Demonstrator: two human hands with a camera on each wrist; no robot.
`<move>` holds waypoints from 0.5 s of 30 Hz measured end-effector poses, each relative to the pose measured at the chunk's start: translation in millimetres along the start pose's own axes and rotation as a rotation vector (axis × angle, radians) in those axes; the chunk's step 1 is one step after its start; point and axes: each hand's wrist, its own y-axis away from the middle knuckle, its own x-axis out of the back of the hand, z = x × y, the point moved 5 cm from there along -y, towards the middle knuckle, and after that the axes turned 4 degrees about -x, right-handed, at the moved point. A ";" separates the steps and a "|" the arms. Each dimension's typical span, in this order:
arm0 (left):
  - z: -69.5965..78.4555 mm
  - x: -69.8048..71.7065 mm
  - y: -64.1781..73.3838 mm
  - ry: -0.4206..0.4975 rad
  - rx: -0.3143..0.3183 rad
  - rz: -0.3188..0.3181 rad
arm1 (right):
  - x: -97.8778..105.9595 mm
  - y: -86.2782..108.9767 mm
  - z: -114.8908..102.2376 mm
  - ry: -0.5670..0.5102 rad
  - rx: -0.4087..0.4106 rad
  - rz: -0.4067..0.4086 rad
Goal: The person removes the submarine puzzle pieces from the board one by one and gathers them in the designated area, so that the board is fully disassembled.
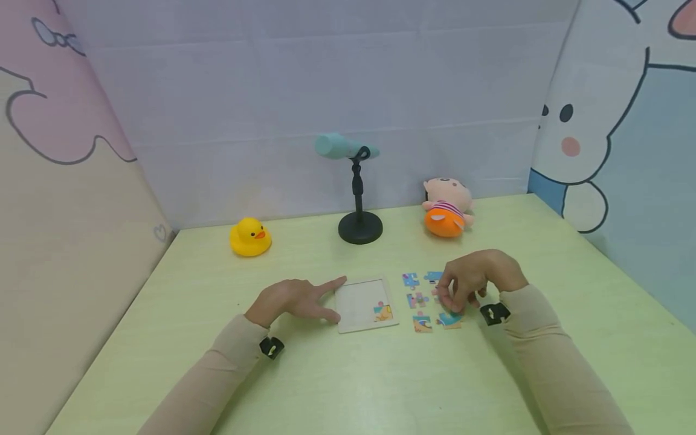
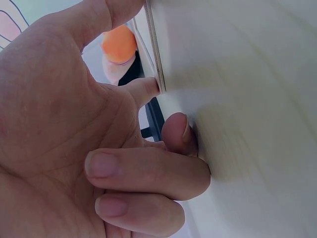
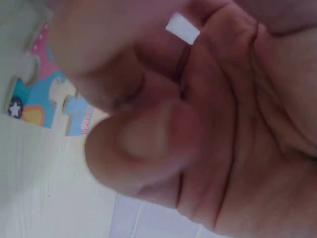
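Note:
A shallow puzzle tray (image 1: 356, 305) with a pale border lies flat on the table, holding joined puzzle pieces (image 1: 383, 312) in its lower right corner. At its left edge my left hand (image 1: 296, 299) touches it with spread thumb and index finger; in the left wrist view the other fingers (image 2: 148, 171) are bent. My right hand (image 1: 470, 279) is over the loose pieces right of the tray, fingers bent down. Its fingertips are right at the upper edge of a blue and tan puzzle piece (image 1: 450, 321); I cannot tell whether they pinch it. Another piece (image 1: 433, 277) is partly behind the hand.
More loose puzzle pieces (image 1: 417, 300) lie between tray and right hand. Farther back stand a yellow rubber duck (image 1: 250, 237), a light-green cylindrical object (image 1: 339, 147) on a black stand (image 1: 360, 227), and a plush doll (image 1: 447, 208) in orange. A pale wall (image 1: 337, 78) closes off the back.

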 end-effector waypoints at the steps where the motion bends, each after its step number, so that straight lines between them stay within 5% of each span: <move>1: 0.3 0.0 0.3 0.001 0.000 0.001 | 0.8 0.2 0.0 0.003 0.008 0.005; 15: 1.0 0.3 0.3 -0.005 0.000 0.002 | 4.2 -10.8 -23.7 0.052 0.255 0.090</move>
